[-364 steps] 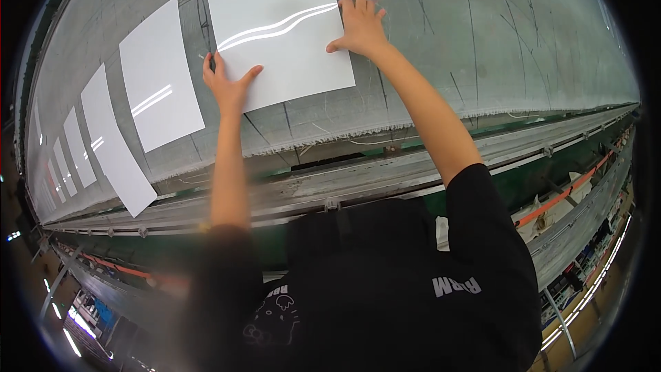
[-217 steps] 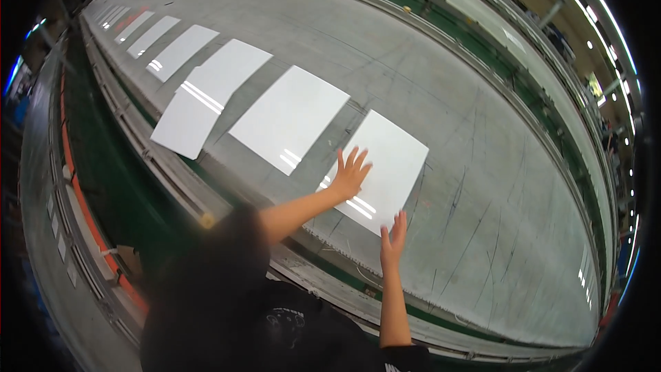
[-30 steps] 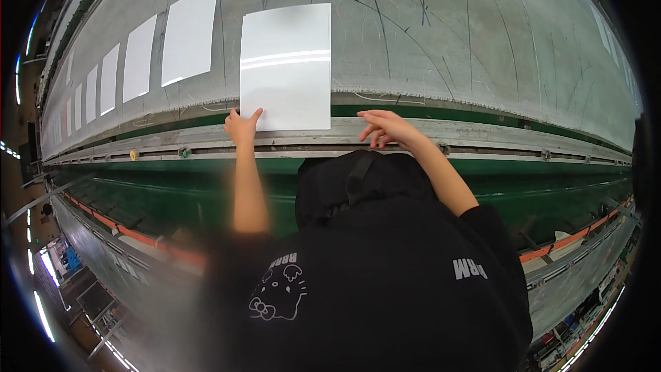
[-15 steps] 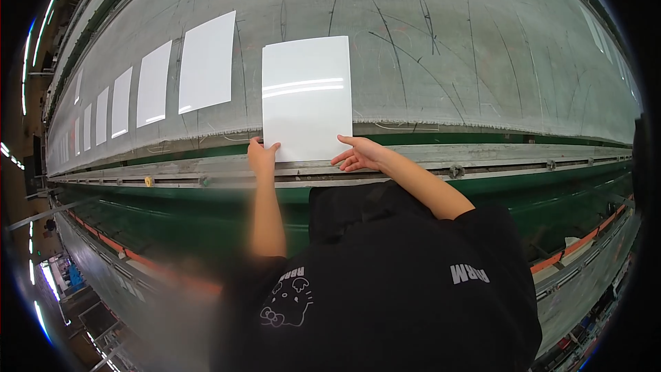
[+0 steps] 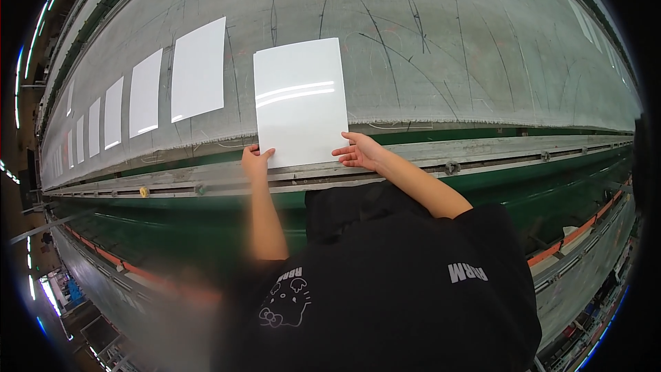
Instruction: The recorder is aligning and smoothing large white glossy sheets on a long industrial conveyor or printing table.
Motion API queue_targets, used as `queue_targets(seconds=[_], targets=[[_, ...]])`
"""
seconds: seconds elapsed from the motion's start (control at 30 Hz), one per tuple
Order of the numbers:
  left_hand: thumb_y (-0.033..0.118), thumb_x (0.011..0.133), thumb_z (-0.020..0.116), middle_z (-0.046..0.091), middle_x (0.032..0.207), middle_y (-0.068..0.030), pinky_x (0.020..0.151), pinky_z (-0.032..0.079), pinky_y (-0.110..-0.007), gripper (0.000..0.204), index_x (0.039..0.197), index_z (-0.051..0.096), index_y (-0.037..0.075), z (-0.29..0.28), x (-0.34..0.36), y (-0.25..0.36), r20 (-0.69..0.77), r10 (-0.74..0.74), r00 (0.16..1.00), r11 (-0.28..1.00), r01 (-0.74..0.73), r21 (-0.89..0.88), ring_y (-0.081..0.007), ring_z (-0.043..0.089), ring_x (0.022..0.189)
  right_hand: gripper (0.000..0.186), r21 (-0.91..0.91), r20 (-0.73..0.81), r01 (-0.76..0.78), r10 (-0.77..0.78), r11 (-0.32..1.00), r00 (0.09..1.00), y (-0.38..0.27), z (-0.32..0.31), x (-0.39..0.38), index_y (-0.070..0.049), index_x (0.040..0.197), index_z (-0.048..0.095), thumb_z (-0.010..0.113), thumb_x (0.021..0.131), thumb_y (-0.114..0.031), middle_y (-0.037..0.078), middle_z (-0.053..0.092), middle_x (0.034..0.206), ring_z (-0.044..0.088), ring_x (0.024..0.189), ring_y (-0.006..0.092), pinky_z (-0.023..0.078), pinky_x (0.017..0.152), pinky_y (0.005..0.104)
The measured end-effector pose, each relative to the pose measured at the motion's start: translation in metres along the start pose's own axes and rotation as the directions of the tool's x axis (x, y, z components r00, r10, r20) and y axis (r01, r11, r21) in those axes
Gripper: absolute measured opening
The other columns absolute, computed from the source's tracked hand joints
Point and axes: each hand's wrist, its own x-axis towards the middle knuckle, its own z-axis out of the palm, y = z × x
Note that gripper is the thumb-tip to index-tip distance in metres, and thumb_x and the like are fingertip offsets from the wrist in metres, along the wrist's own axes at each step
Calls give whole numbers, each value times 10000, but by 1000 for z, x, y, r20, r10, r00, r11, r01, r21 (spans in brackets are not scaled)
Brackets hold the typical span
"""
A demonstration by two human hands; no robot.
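A glossy white sheet (image 5: 299,114), apparently the top one of a thin stack, lies over the near edge of a long grey table, two bright light streaks reflected across it. My left hand (image 5: 256,161) grips its lower left corner, thumb on top and fingers partly hidden at the edge. At the lower right side, my right hand (image 5: 363,151) touches the sheet with thumb and fingers spread apart.
Several white sheets, the nearest being a flat sheet (image 5: 199,70), lie in a row to the left on the marked grey table surface (image 5: 427,76). A metal rail (image 5: 406,158) runs along the near edge, with a green beam (image 5: 551,182) below it.
My right fingers have moved up from below the lower right corner onto the sheet's edge. The left hand keeps its grip. The whole view has shifted slightly.
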Motion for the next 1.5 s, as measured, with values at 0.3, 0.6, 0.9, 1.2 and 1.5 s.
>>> queue_targets(seconds=[0.3,0.6,0.9,1.2,1.5], targets=[[257,646,665,616,744,-102,628,441,-280,306,798,614,-4,-9,3,3,7,-2,1000,1000,2,0,-177,579,686,366,6,46,31,-31,999,998,2,-2,-1,-11,1082,296,361,865,-299,182,542,923,544,616,167,477,532,260],[324,700,620,612,750,-114,643,438,-288,369,818,600,-25,-1,-13,10,-84,-17,996,999,13,-51,-194,580,691,404,33,39,28,-30,999,999,3,-1,-3,-14,1145,266,351,864,-291,173,547,915,521,647,166,452,562,264],[329,689,632,593,721,-92,631,432,-300,354,784,575,-8,1,-15,15,-73,-66,995,995,61,-74,-191,558,666,399,67,49,12,-15,998,999,5,0,-5,-15,1134,281,376,855,-284,157,549,886,526,632,171,454,545,265],[391,529,738,536,919,-149,706,420,-354,642,966,474,1,12,-22,21,-87,27,996,967,-4,254,-271,519,833,611,-640,-479,175,-567,748,670,21,-17,24,-7,1147,368,607,666,-299,190,469,1035,467,929,298,372,821,359],[409,591,692,536,903,-151,724,407,-373,602,974,461,6,14,-16,14,-87,47,995,985,-31,171,-291,510,840,517,-396,-479,261,-440,880,760,14,-36,22,10,1082,418,651,654,-161,135,520,920,511,744,178,416,646,274]])
